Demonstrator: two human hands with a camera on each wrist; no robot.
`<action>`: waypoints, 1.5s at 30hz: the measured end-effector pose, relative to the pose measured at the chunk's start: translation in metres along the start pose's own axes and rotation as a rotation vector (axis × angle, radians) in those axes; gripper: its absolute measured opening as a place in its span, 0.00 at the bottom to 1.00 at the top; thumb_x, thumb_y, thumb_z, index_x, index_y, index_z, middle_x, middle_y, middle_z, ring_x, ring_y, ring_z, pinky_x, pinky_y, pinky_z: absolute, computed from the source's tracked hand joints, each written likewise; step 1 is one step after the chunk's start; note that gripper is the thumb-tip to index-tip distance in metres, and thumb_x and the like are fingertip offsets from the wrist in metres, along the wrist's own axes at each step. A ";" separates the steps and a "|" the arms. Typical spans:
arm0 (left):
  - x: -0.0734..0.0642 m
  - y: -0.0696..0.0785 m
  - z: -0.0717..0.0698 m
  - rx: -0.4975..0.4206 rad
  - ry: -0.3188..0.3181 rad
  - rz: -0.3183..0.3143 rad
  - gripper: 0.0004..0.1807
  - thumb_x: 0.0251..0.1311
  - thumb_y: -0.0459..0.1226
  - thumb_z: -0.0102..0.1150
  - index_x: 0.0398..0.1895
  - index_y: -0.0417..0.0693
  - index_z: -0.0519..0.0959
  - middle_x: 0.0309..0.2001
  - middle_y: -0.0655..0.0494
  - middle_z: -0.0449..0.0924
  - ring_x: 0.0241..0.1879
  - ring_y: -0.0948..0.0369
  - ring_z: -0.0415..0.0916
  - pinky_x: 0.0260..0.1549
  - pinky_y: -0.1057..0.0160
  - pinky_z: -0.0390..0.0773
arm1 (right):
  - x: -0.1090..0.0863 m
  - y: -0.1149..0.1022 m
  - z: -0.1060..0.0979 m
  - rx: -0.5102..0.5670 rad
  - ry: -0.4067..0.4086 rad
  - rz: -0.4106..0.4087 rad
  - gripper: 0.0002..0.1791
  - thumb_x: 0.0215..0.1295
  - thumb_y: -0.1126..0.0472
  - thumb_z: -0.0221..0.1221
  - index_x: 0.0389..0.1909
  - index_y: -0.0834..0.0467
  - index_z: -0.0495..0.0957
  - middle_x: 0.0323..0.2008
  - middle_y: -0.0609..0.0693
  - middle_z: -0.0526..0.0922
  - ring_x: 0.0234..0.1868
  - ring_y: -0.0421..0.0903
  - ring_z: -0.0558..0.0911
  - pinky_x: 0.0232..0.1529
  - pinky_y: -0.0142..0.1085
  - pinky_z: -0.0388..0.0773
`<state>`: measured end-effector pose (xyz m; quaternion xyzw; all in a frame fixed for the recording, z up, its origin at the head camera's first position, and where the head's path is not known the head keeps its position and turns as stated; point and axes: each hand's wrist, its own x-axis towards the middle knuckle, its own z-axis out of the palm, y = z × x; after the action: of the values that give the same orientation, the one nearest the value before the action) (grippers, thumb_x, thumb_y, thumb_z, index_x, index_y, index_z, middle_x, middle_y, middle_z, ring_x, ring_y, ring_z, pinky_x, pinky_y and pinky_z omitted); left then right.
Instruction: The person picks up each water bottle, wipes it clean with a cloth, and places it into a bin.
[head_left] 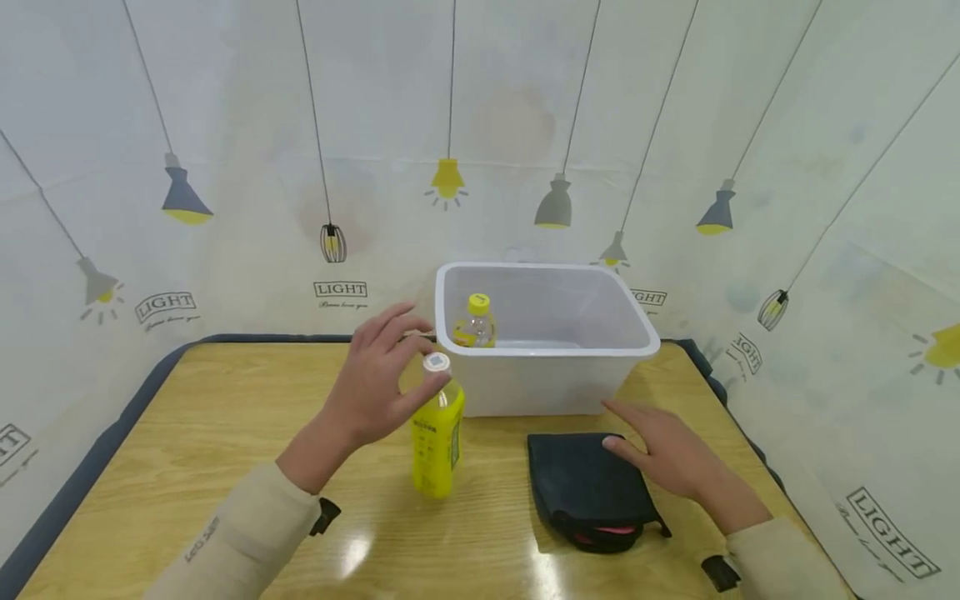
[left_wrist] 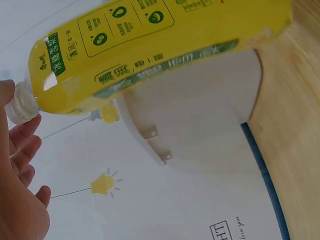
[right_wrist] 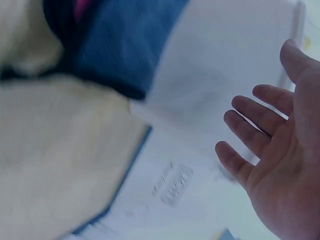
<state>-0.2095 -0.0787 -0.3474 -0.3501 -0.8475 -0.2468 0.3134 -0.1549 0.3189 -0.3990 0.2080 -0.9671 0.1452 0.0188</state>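
Observation:
A bottle of yellow drink [head_left: 437, 446] with a white cap stands upright on the wooden table. My left hand [head_left: 382, 371] is at its neck, thumb in front and the loosely bent fingers spread behind the cap. In the left wrist view, thumb and fingertips lie right at the cap [left_wrist: 22, 104]. To the right, my right hand [head_left: 671, 446] is held over the right edge of a dark zip pouch [head_left: 588, 479], its fingers extended and nothing in its palm. Something pink shows at the pouch's opening.
Behind the bottle and pouch stands a white plastic bin [head_left: 540, 383], its near wall close to both hands. Inside, at its left end, is a yellow-capped bottle [head_left: 477, 317]. A lamp-printed cloth [head_left: 255, 275] hangs around the table [head_left: 225, 408].

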 end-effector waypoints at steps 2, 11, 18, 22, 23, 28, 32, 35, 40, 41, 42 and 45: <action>0.006 0.003 -0.004 -0.017 0.021 -0.025 0.16 0.59 0.51 0.60 0.37 0.49 0.79 0.54 0.53 0.77 0.71 0.51 0.59 0.69 0.46 0.57 | 0.002 0.005 -0.012 -0.016 0.027 0.008 0.33 0.72 0.44 0.51 0.71 0.57 0.64 0.65 0.59 0.73 0.64 0.61 0.74 0.61 0.58 0.71; 0.040 0.021 -0.022 -0.047 0.078 -0.071 0.17 0.58 0.52 0.61 0.33 0.48 0.77 0.56 0.53 0.76 0.72 0.54 0.57 0.70 0.47 0.55 | 0.016 0.014 -0.065 -0.036 0.085 0.077 0.32 0.73 0.45 0.50 0.71 0.57 0.62 0.66 0.63 0.71 0.65 0.65 0.71 0.60 0.62 0.69; 0.080 0.041 -0.030 -0.043 0.156 0.017 0.18 0.56 0.52 0.63 0.30 0.47 0.77 0.52 0.52 0.78 0.71 0.54 0.59 0.70 0.50 0.57 | 0.038 0.016 -0.084 -0.095 0.140 0.094 0.34 0.73 0.45 0.51 0.72 0.60 0.61 0.68 0.65 0.68 0.67 0.67 0.68 0.63 0.64 0.65; 0.107 0.054 -0.034 -0.038 0.197 0.018 0.18 0.58 0.52 0.62 0.29 0.47 0.76 0.52 0.52 0.78 0.71 0.54 0.59 0.71 0.52 0.56 | 0.052 0.022 -0.086 -0.115 0.123 0.117 0.37 0.72 0.43 0.50 0.74 0.58 0.56 0.70 0.64 0.64 0.69 0.67 0.64 0.65 0.66 0.61; 0.113 0.057 -0.035 -0.039 0.203 0.010 0.18 0.59 0.52 0.61 0.29 0.46 0.76 0.53 0.52 0.78 0.72 0.55 0.59 0.71 0.52 0.55 | 0.056 0.024 -0.086 -0.118 0.110 0.123 0.37 0.72 0.42 0.50 0.75 0.57 0.54 0.71 0.64 0.63 0.69 0.67 0.63 0.65 0.66 0.60; 0.143 0.064 -0.035 -0.035 0.209 -0.065 0.19 0.62 0.54 0.57 0.31 0.47 0.76 0.56 0.54 0.76 0.72 0.57 0.56 0.72 0.55 0.53 | 0.071 0.030 -0.085 -0.124 0.032 0.174 0.40 0.73 0.38 0.45 0.76 0.58 0.50 0.73 0.64 0.58 0.72 0.67 0.59 0.67 0.66 0.56; 0.165 0.063 -0.030 -0.021 0.222 -0.137 0.21 0.63 0.56 0.54 0.34 0.48 0.77 0.58 0.56 0.75 0.73 0.58 0.54 0.72 0.58 0.52 | 0.079 0.033 -0.086 -0.129 -0.005 0.207 0.42 0.73 0.37 0.43 0.76 0.60 0.47 0.74 0.65 0.55 0.73 0.67 0.56 0.69 0.65 0.55; 0.177 0.060 -0.024 -0.010 0.250 -0.179 0.21 0.63 0.56 0.54 0.36 0.48 0.77 0.58 0.57 0.74 0.74 0.59 0.53 0.72 0.59 0.52 | 0.084 0.036 -0.086 -0.116 -0.017 0.231 0.43 0.73 0.37 0.43 0.76 0.61 0.47 0.74 0.66 0.55 0.72 0.68 0.57 0.68 0.65 0.56; 0.189 0.053 -0.008 -0.001 0.295 -0.223 0.21 0.64 0.56 0.54 0.37 0.47 0.78 0.58 0.56 0.75 0.73 0.59 0.54 0.73 0.59 0.51 | 0.089 0.039 -0.080 -0.094 -0.034 0.274 0.44 0.72 0.35 0.43 0.76 0.62 0.46 0.73 0.67 0.54 0.71 0.68 0.58 0.67 0.66 0.57; 0.190 0.052 -0.004 0.002 0.299 -0.233 0.21 0.64 0.56 0.54 0.37 0.47 0.78 0.58 0.56 0.75 0.73 0.58 0.55 0.73 0.59 0.52 | 0.089 0.040 -0.078 -0.091 -0.042 0.281 0.45 0.72 0.35 0.43 0.76 0.63 0.45 0.74 0.67 0.53 0.72 0.68 0.57 0.68 0.66 0.56; 0.190 0.050 0.000 0.005 0.295 -0.248 0.21 0.64 0.56 0.53 0.37 0.47 0.78 0.58 0.56 0.75 0.73 0.58 0.55 0.73 0.59 0.52 | 0.090 0.040 -0.076 -0.087 -0.052 0.288 0.46 0.72 0.35 0.43 0.76 0.63 0.43 0.74 0.67 0.51 0.73 0.69 0.55 0.69 0.65 0.55; 0.188 0.045 0.015 0.003 0.273 -0.297 0.20 0.65 0.56 0.52 0.39 0.49 0.78 0.58 0.57 0.74 0.73 0.59 0.56 0.73 0.58 0.54 | 0.091 0.040 -0.071 -0.079 -0.079 0.296 0.47 0.73 0.36 0.42 0.76 0.65 0.40 0.76 0.67 0.47 0.74 0.69 0.50 0.71 0.64 0.50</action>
<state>-0.2858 0.0422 -0.2162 -0.1842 -0.8399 -0.3341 0.3860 -0.2557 0.3387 -0.3333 0.0678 -0.9922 0.0997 -0.0329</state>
